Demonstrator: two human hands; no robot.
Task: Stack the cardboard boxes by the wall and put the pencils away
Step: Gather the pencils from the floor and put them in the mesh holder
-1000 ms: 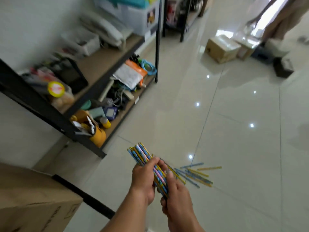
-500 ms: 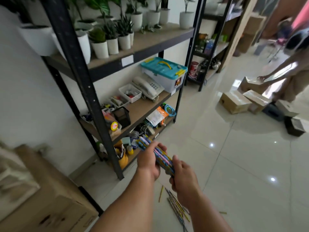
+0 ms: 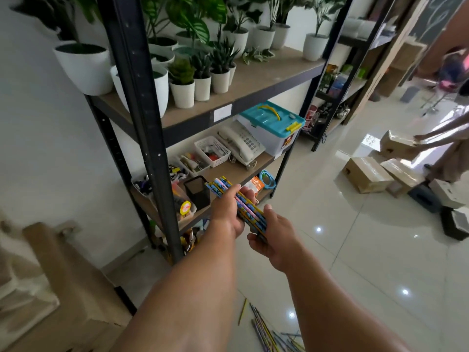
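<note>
A bundle of blue and yellow patterned pencils (image 3: 250, 212) is held in both hands in front of the shelf. My left hand (image 3: 227, 212) grips the bundle near its upper end, and my right hand (image 3: 272, 236) holds its lower end. The bundle's tip is close to a black mesh pencil cup (image 3: 197, 191) on the middle shelf. Several loose pencils (image 3: 264, 326) lie on the floor below my arms. Cardboard boxes (image 3: 366, 174) lie scattered on the floor at the right. A large cardboard box (image 3: 73, 288) stands at the lower left by the wall.
A black metal shelf unit (image 3: 142, 118) carries potted plants on top, with a telephone (image 3: 239, 144), a white basket (image 3: 212, 151) and a teal-lidded bin (image 3: 272, 123) on the middle shelf. Another person (image 3: 449, 138) at the far right touches a box. Small dark boxes (image 3: 454, 222) sit nearby.
The view rose from the floor to the shelf. Both hands carried the pencil bundle up and toward the black cup; the loose pencils now lie lower in view.
</note>
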